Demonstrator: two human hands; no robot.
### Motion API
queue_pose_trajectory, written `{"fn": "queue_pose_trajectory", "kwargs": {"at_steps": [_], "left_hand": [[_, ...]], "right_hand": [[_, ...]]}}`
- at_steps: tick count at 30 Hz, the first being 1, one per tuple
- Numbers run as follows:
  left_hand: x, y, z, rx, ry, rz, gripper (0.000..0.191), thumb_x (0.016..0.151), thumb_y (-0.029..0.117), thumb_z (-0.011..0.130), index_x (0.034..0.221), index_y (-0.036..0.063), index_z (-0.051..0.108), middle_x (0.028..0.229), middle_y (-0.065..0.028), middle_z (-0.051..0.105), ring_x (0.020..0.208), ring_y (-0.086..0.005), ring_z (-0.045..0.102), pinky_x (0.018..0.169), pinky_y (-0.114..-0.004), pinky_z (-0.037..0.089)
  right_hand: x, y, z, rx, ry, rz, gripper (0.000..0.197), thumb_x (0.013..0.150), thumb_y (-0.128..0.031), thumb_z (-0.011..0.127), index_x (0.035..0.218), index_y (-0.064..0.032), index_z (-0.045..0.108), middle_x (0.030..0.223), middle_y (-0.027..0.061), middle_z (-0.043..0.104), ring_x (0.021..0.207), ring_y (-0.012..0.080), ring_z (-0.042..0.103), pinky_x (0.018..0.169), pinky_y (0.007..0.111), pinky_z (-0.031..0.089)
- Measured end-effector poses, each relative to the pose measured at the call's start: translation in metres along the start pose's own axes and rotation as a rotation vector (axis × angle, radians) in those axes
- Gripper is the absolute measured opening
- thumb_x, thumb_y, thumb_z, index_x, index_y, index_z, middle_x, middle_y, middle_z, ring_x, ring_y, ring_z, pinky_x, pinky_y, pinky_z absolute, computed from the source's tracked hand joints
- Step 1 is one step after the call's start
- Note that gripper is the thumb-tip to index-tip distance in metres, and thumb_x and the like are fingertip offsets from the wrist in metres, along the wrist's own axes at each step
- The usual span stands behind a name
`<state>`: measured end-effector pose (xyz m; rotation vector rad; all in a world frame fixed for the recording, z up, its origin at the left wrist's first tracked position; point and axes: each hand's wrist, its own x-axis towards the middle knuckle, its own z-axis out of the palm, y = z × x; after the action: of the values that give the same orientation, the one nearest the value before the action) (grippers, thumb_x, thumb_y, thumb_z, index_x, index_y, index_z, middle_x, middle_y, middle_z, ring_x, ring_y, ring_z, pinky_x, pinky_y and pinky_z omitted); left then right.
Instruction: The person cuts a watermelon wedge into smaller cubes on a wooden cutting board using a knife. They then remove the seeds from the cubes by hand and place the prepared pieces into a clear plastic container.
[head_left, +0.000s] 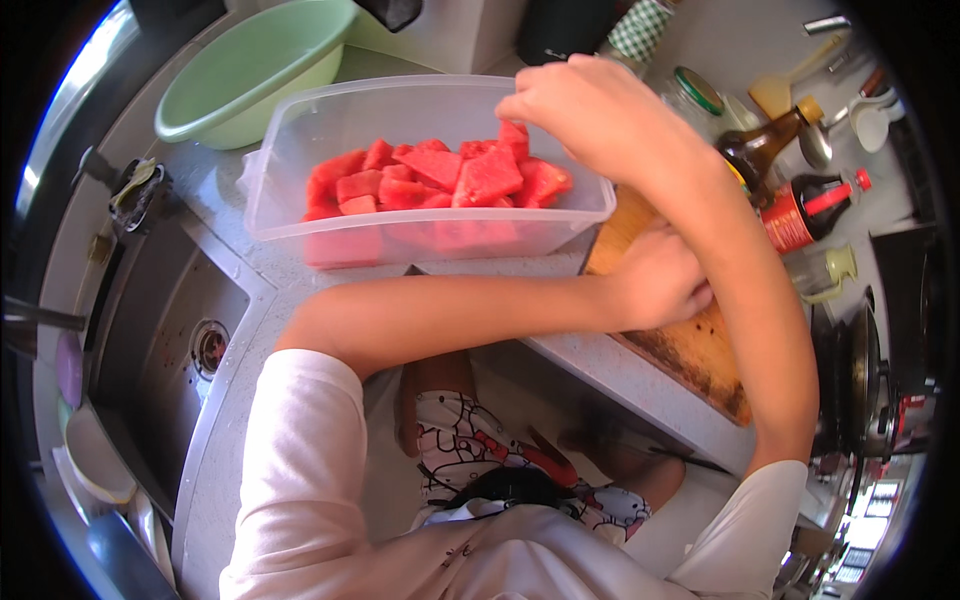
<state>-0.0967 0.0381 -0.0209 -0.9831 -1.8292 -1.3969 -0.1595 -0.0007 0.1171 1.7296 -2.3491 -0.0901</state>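
Note:
My right hand (574, 101) reaches over the right end of a clear plastic container (431, 217). Its fingertips pinch an upright piece of watermelon (514, 138), just above the other chunks. Red watermelon chunks (427, 176) are heaped in the container, skinned and roughly cut. Crossing beneath my right forearm, my left hand (660, 281) is low over a wooden cutting board (686, 360). The fingers of that hand are curled and partly hidden by the forearm, so whether they hold anything cannot be seen. A few dark seeds lie on the board.
A green plastic basin (255, 71) stands behind the container. To the left is a steel sink (172, 330) with bowls along its far side. Sauce bottles (806, 214), a green-lidded jar (697, 94) and utensils crowd the right. A black pan (862, 375) is at the far right.

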Motion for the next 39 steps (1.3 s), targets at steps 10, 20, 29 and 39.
{"fn": "queue_pose_trajectory", "kwargs": {"at_steps": [10,20,29,39], "left_hand": [[0.015,-0.004,-0.001,-0.28,-0.101,-0.318,0.023,0.088,0.019,0.06,0.099,0.0063,0.075,0.09,-0.0105,0.075,0.083,-0.0283,0.067,0.078,-0.041,0.053],[0.017,-0.008,-0.023,-0.544,0.053,-0.763,0.026,0.105,0.021,0.049,0.121,0.0073,0.064,0.107,-0.006,0.07,0.098,-0.0148,0.063,0.083,-0.029,0.05],[0.013,-0.013,-0.027,-0.42,-0.008,-0.72,0.027,0.106,0.021,0.049,0.118,0.0029,0.065,0.108,-0.0073,0.07,0.105,-0.0164,0.062,0.095,-0.031,0.047],[0.015,-0.01,-0.021,-0.416,-0.05,-0.744,0.021,0.106,0.018,0.054,0.12,0.0051,0.064,0.115,-0.0068,0.067,0.111,-0.0135,0.06,0.092,-0.027,0.049]], "right_hand": [[-0.161,0.021,-0.037,0.047,0.405,0.485,0.02,0.095,-0.009,0.069,0.114,-0.0055,0.074,0.098,0.0104,0.074,0.085,0.0253,0.072,0.077,0.035,0.055],[-0.261,0.009,0.014,0.518,-0.099,0.585,0.072,0.08,-0.013,0.081,0.146,-0.0038,0.056,0.145,0.0167,0.056,0.133,0.0309,0.055,0.114,0.038,0.043],[-0.259,0.01,0.045,0.516,0.115,0.629,0.048,0.079,-0.008,0.074,0.126,-0.0018,0.068,0.113,0.0172,0.071,0.102,0.0336,0.068,0.092,0.043,0.053],[-0.259,0.007,0.049,0.742,0.246,0.886,0.042,0.083,0.001,0.074,0.124,0.0012,0.066,0.109,0.0161,0.074,0.105,0.0235,0.071,0.093,0.036,0.057]]}}
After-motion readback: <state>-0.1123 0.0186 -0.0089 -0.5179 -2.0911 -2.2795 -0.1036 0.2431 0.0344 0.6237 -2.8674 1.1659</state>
